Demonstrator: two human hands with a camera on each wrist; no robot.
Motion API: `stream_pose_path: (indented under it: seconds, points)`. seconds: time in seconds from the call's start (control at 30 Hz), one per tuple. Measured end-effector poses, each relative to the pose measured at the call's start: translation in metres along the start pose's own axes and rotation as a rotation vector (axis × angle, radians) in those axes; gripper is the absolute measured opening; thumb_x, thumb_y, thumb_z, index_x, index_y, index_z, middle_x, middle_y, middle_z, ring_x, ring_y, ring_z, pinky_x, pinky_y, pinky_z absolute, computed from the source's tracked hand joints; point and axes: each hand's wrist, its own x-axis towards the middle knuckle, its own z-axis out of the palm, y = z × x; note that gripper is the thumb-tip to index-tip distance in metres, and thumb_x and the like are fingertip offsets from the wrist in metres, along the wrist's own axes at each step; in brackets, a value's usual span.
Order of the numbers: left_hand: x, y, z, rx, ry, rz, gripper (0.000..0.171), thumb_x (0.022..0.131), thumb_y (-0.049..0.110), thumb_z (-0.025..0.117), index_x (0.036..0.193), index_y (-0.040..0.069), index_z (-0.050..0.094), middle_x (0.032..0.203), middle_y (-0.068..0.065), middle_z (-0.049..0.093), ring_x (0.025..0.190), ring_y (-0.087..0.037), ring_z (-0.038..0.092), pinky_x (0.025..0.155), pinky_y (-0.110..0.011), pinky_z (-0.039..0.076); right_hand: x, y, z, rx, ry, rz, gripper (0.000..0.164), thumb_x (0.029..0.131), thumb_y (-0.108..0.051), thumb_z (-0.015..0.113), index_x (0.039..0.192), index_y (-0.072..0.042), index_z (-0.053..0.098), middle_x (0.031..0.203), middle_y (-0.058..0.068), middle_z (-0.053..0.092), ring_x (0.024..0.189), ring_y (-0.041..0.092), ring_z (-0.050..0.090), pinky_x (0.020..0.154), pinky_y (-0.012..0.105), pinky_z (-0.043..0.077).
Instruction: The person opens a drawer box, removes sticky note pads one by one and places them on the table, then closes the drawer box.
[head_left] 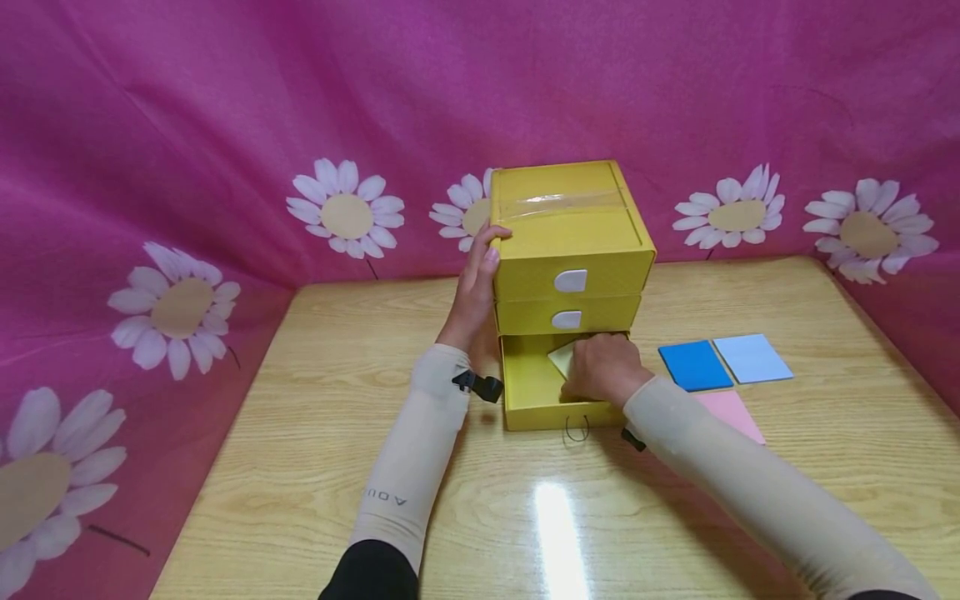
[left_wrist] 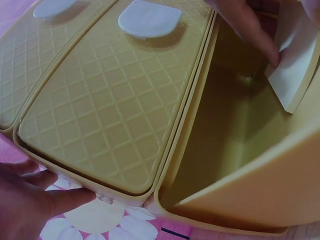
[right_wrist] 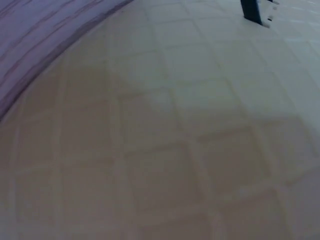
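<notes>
A yellow drawer cabinet (head_left: 573,232) stands on the table with its bottom drawer (head_left: 536,418) pulled out. My left hand (head_left: 474,287) rests against the cabinet's left side, its fingers fairly straight in the left wrist view. Inside the open drawer, my right hand (head_left: 606,367) pinches a pale yellow pad of sticky notes (left_wrist: 291,62); the pad stands tilted, and part of it is hidden by the hand. Only the drawer's crosshatched front (right_wrist: 165,125) fills most of the right wrist view, so that hand's fingers do not show there.
To the right of the cabinet lie a blue pad (head_left: 696,365), a light blue pad (head_left: 752,358) and a pink pad (head_left: 731,414) partly behind my right forearm. Two upper drawers with white tabs (head_left: 570,281) are closed. A flowered pink cloth (head_left: 420,100) hangs behind the wooden table.
</notes>
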Motion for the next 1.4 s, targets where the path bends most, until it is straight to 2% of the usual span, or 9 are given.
stream_pose_path:
  seconds: [0.13, 0.3, 0.4, 0.57, 0.8, 1.0, 1.07, 1.3, 1.4]
  points:
    - [-0.006, 0.019, 0.0, 0.004, 0.003, -0.009, 0.042, 0.098, 0.028, 0.03, 0.133, 0.009, 0.041, 0.16, -0.016, 0.012, 0.145, -0.026, 0.016, 0.114, -0.052, 0.016, -0.002, -0.001, 0.0, 0.004, -0.018, 0.007, 0.051, 0.066, -0.058, 0.077, 0.057, -0.011, 0.057, 0.067, 0.009, 0.056, 0.065, 0.026, 0.053, 0.053, 0.04, 0.046]
    - [-0.007, 0.022, 0.001, -0.002, 0.002, -0.01, 0.041, 0.098, 0.028, 0.03, 0.133, 0.009, 0.041, 0.16, -0.015, 0.012, 0.144, -0.026, 0.018, 0.113, -0.051, 0.018, -0.004, 0.0, -0.001, 0.027, -0.018, -0.007, 0.05, 0.067, -0.057, 0.076, 0.055, -0.013, 0.055, 0.065, 0.007, 0.054, 0.064, 0.024, 0.052, 0.054, 0.039, 0.045]
    - [-0.003, 0.012, 0.0, 0.01, -0.007, -0.006, 0.042, 0.099, 0.028, 0.029, 0.135, 0.009, 0.04, 0.161, -0.015, 0.01, 0.144, -0.027, 0.017, 0.113, -0.052, 0.018, -0.006, 0.001, -0.001, 0.048, -0.017, -0.015, 0.05, 0.068, -0.057, 0.076, 0.054, -0.014, 0.054, 0.061, 0.005, 0.051, 0.063, 0.023, 0.051, 0.055, 0.039, 0.044]
    - [0.004, -0.013, 0.0, -0.01, 0.007, 0.009, 0.045, 0.099, 0.038, 0.03, 0.135, 0.015, 0.042, 0.161, -0.008, 0.011, 0.144, -0.022, 0.016, 0.114, -0.051, 0.017, -0.007, 0.001, -0.002, 0.071, -0.007, -0.034, 0.048, 0.071, -0.054, 0.074, 0.053, -0.014, 0.053, 0.056, 0.001, 0.045, 0.06, 0.022, 0.049, 0.058, 0.038, 0.041]
    - [0.004, -0.016, 0.002, -0.033, 0.021, 0.031, 0.048, 0.095, 0.044, 0.032, 0.133, 0.017, 0.044, 0.161, -0.004, 0.014, 0.142, -0.019, 0.021, 0.112, -0.048, 0.02, -0.009, 0.002, -0.001, 0.079, 0.022, -0.06, 0.044, 0.072, -0.048, 0.072, 0.054, -0.015, 0.049, 0.053, -0.002, 0.038, 0.054, 0.019, 0.045, 0.05, 0.035, 0.037]
    - [0.004, -0.015, 0.002, -0.024, 0.016, 0.031, 0.048, 0.096, 0.044, 0.031, 0.133, 0.016, 0.043, 0.161, -0.006, 0.014, 0.143, -0.019, 0.017, 0.113, -0.051, 0.016, -0.014, 0.001, -0.006, 0.098, 0.014, -0.065, 0.042, 0.073, -0.046, 0.069, 0.056, -0.014, 0.048, 0.054, -0.002, 0.036, 0.052, 0.018, 0.043, 0.047, 0.032, 0.033]
    - [0.003, -0.012, 0.001, -0.02, 0.007, 0.027, 0.046, 0.098, 0.041, 0.031, 0.134, 0.015, 0.043, 0.161, -0.008, 0.012, 0.144, -0.021, 0.016, 0.114, -0.051, 0.016, -0.015, 0.0, -0.009, 0.1, 0.005, -0.072, 0.041, 0.073, -0.046, 0.068, 0.057, -0.014, 0.048, 0.054, -0.002, 0.036, 0.051, 0.018, 0.042, 0.046, 0.031, 0.032]
    - [-0.006, 0.022, -0.001, -0.009, -0.012, 0.011, 0.043, 0.099, 0.027, 0.03, 0.135, 0.005, 0.04, 0.16, -0.018, 0.011, 0.143, -0.027, 0.019, 0.112, -0.049, 0.021, -0.022, -0.001, -0.017, 0.125, -0.023, -0.094, 0.039, 0.074, -0.044, 0.064, 0.055, -0.016, 0.044, 0.053, -0.004, 0.033, 0.048, 0.015, 0.038, 0.044, 0.029, 0.026]
    - [-0.008, 0.025, -0.001, -0.011, -0.015, 0.013, 0.044, 0.099, 0.027, 0.029, 0.135, 0.004, 0.04, 0.16, -0.018, 0.011, 0.143, -0.028, 0.02, 0.112, -0.049, 0.021, -0.024, -0.001, -0.018, 0.15, -0.025, -0.098, 0.039, 0.075, -0.046, 0.065, 0.058, -0.015, 0.047, 0.054, -0.004, 0.035, 0.049, 0.015, 0.039, 0.045, 0.029, 0.028]
